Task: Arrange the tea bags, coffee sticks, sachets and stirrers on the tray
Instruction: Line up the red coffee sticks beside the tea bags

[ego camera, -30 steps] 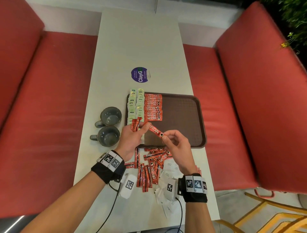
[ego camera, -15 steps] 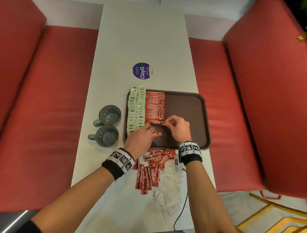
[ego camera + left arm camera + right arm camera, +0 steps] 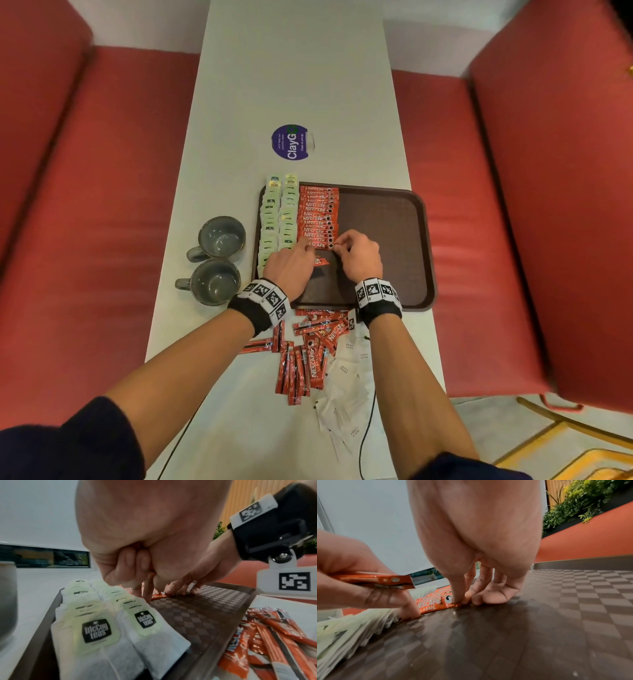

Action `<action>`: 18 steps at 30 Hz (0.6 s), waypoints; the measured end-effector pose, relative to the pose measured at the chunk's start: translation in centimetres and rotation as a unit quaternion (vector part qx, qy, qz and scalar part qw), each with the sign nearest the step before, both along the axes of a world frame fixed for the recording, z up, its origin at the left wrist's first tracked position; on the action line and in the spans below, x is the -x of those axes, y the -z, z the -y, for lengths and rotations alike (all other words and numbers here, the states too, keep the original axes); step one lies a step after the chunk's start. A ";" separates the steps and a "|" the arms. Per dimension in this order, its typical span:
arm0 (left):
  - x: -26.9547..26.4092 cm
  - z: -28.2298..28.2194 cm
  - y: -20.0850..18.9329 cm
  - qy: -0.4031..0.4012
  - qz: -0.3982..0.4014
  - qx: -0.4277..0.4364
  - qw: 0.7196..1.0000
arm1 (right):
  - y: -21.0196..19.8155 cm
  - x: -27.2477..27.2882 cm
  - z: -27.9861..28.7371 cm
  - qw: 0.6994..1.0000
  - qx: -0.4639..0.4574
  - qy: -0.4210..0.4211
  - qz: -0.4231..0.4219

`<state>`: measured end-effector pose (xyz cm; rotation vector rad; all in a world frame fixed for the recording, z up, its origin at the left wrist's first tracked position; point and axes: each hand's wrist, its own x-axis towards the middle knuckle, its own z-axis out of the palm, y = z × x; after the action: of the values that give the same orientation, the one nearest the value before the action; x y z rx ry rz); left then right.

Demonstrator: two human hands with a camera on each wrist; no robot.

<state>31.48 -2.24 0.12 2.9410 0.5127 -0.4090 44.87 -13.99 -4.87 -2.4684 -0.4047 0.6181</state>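
coffee stick (image 3: 435, 605) under right-hand fingers (image 3: 458, 595)

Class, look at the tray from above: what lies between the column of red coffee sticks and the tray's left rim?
Two columns of tea bags fill the stretch between the coffee sticks and the left rim of the tray; the head view shows it best.
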 end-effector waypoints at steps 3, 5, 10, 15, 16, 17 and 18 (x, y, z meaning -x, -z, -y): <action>-0.1 0.0 0.0 0.002 -0.006 -0.006 1.000 | -0.1 0.2 -0.2 1.000 -0.003 0.008 0.001; -0.3 0.0 -0.2 0.003 -0.008 -0.007 1.000 | 0.0 0.3 -0.2 1.000 -0.006 0.014 0.000; -0.3 -0.1 0.0 0.002 -0.005 0.000 1.000 | -0.1 0.7 -0.2 1.000 -0.007 0.025 0.008; 0.0 -0.2 0.5 -0.005 0.021 0.010 1.000 | -0.8 1.2 0.1 0.999 -0.014 0.040 0.012; 0.2 -0.2 0.5 -0.008 0.030 0.012 0.999 | -1.1 1.4 0.3 0.999 -0.017 0.043 0.012; 0.5 -0.2 0.4 -0.014 0.038 0.016 0.999 | -1.4 1.6 0.5 0.999 -0.021 0.046 0.012; 0.7 -0.2 0.3 -0.023 0.045 0.029 0.998 | -1.8 1.9 0.7 0.998 -0.028 0.052 0.013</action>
<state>30.74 -1.99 -0.19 2.8700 0.5446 -0.2796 42.98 -14.74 -3.07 -2.4297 -0.2987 0.5252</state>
